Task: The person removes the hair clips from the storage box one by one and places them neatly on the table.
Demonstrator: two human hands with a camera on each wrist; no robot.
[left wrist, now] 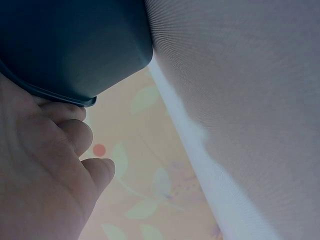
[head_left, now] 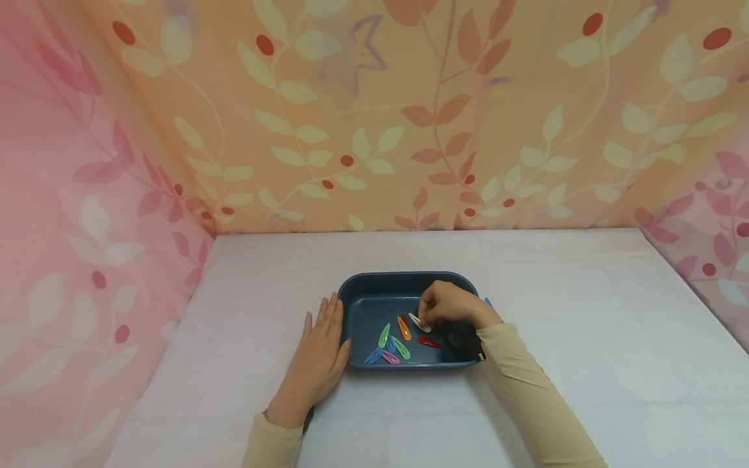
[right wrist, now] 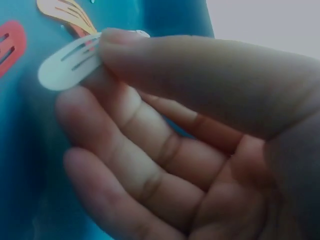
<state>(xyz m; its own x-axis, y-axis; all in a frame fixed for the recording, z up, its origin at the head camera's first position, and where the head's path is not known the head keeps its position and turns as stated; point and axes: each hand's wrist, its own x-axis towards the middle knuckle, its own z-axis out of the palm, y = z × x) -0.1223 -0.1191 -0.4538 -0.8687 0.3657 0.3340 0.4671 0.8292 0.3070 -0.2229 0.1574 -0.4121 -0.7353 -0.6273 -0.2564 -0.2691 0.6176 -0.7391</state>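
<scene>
My right hand (head_left: 450, 304) reaches into a dark blue tray (head_left: 361, 315) and pinches a white snap hair clip (right wrist: 62, 70) between thumb and fingers, seen closest in the right wrist view. An orange clip (head_left: 404, 328) and a red clip (head_left: 430, 342) lie near it on the tray floor. Toward the front left of the tray are green clips (head_left: 401, 348), blue clips (head_left: 372, 356) and a pink clip (head_left: 390, 357). With fingers extended, my left hand (head_left: 316, 354) rests against the tray's left side; the left wrist view shows its fingers at the rim.
The tray stands on a table with a white cloth (head_left: 263, 279). A small blue item (head_left: 488, 301) shows past the tray's right edge, partly hidden by the right wrist. Patterned fabric (head_left: 374, 130) hangs behind the table and along both sides.
</scene>
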